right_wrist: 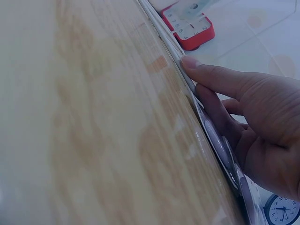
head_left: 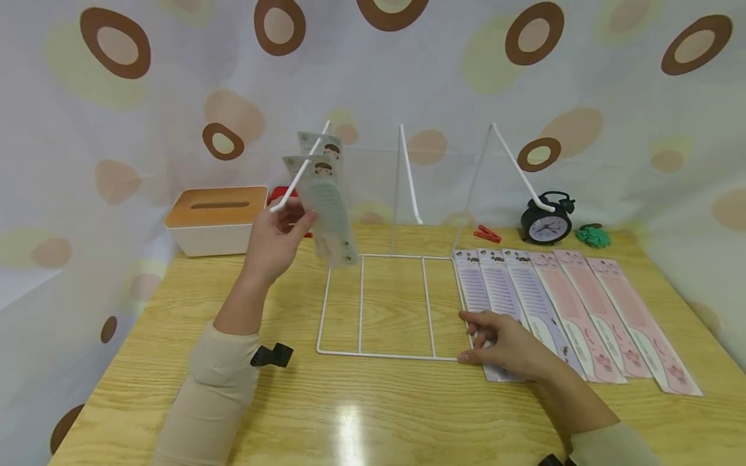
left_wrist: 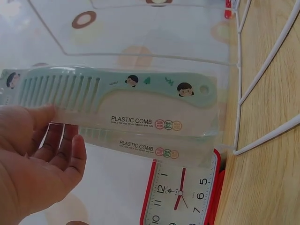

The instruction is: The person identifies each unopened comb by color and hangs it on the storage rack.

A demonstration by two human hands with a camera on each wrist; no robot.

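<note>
Head view: the right hand (head_left: 513, 343) grips the near right corner of a white wire rack (head_left: 396, 356); just right lie 3 purple combs (head_left: 502, 285) and 3 pink combs (head_left: 603, 310), packaged; farther back, the left hand (head_left: 276, 243) pinches the front of 2 packaged green combs (head_left: 327, 204) hanging on the left prong (head_left: 300, 169), before a black alarm clock (head_left: 546, 223)

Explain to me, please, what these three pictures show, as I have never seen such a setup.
No robot here: just a person's two bare hands. The wide picture comes from a camera on the head; the other two, from one on each wrist. The left hand pinches the nearer of two packaged green combs hanging on a white wire rack. The right hand touches the rack's near right corner. Beside it, purple packs and pink packs lie on the wooden table.
</note>
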